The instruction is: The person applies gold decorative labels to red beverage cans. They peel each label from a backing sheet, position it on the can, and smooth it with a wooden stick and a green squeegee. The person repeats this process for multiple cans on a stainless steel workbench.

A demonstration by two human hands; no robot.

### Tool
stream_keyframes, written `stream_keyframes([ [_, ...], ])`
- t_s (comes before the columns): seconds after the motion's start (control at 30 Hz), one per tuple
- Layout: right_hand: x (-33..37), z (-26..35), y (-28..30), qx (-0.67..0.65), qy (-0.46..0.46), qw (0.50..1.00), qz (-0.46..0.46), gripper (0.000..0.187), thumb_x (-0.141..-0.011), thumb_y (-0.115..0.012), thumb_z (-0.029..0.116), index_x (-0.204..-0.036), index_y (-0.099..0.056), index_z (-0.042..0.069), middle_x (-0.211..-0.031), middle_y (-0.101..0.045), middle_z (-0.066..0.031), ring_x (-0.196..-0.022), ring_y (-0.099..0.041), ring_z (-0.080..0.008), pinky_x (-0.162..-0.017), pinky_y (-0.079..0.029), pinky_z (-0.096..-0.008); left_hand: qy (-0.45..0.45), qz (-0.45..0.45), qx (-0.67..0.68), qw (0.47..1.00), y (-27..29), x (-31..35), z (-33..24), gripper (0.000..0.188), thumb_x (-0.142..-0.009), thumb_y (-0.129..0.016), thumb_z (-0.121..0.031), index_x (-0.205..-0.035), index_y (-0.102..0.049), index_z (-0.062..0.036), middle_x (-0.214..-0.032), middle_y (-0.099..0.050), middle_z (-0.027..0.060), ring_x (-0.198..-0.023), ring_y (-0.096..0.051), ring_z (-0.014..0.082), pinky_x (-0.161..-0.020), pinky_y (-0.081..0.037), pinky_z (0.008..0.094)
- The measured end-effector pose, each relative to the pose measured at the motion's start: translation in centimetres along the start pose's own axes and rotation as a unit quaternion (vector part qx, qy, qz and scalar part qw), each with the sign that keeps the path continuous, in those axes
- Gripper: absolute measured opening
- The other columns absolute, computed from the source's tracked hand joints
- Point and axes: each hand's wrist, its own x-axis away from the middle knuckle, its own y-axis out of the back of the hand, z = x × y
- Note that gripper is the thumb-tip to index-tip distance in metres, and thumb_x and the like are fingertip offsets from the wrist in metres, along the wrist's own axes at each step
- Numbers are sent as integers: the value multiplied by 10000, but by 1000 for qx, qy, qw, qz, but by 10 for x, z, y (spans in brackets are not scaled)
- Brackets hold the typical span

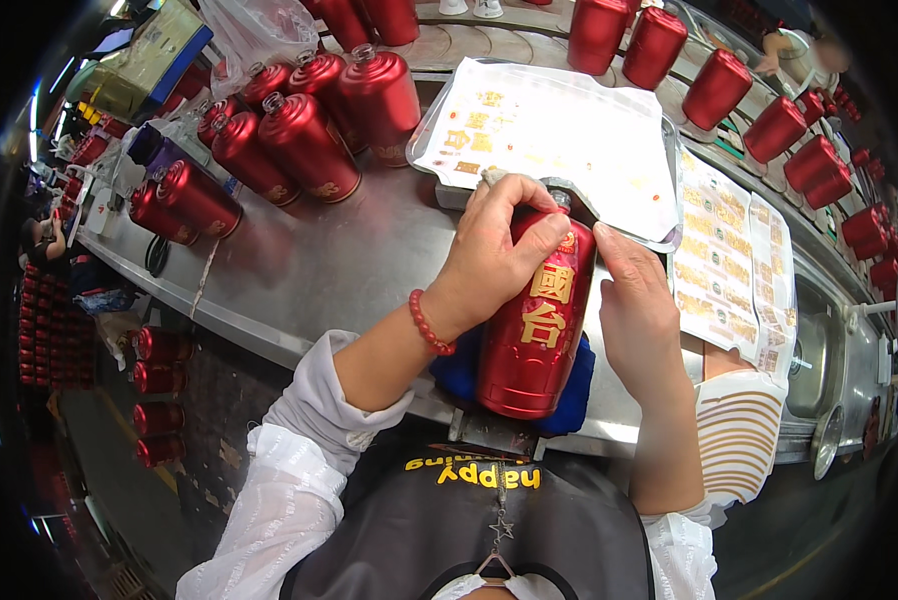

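A glossy red bottle (532, 345) with raised-looking gold characters down its front leans toward me, its neck away from me, over a blue cloth (574, 385). My left hand (504, 240), a red bead bracelet on its wrist, curls over the bottle's upper left shoulder with the thumb pressed on the front. A small whitish bit shows by its fingers, too small to name. My right hand (637, 295) lies along the bottle's right side, fingertips at the shoulder. Just beyond stands a tray (424, 150) bearing a bright white sheet (569, 120) with gold decals.
Several red bottles (309, 145) stand on the metal table (269, 285) at the left. Sheets of gold decals (714, 250) lie at the right, near a sink (819, 350). More bottles (719, 88) line a curved conveyor at the back; another person (799, 55) is beyond it.
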Motion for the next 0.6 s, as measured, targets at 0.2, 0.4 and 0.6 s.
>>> stream_keyframes([
  [0.2, -14, 4, 20, -32, -55, 997, -54, 441, -855, -606, -89, -1288, -581, -7, -1047, -678, -214, -895, -692, -351, -777, -555, -388, -287, 9, -137, 948, 18, 14, -22, 299, -964, -618, -344, -1102, -706, -93, -923, -662, 72, -1070, -547, 298, -972, -407, 437],
  [0.4, -98, -8, 34, -125, -105, 958, 238, 223, -867, -677, 152, -1031, -616, 15, -800, -652, -162, -704, -655, -308, -634, -503, -363, -343, 70, -268, 898, 29, 35, -19, 394, -967, -582, -447, -1199, -729, -165, -979, -710, 27, -1113, -532, 288, -977, -375, 463],
  [0.6, -86, -10, 20, -104, -64, 981, 150, 187, -900, -668, 89, -1066, -608, 27, -816, -667, -167, -709, -654, -299, -665, -526, -360, -224, -29, -182, 957, 28, 61, 4, 430, -1018, -508, -448, -1222, -711, -128, -1114, -690, 90, -1148, -517, 296, -1001, -399, 431],
])
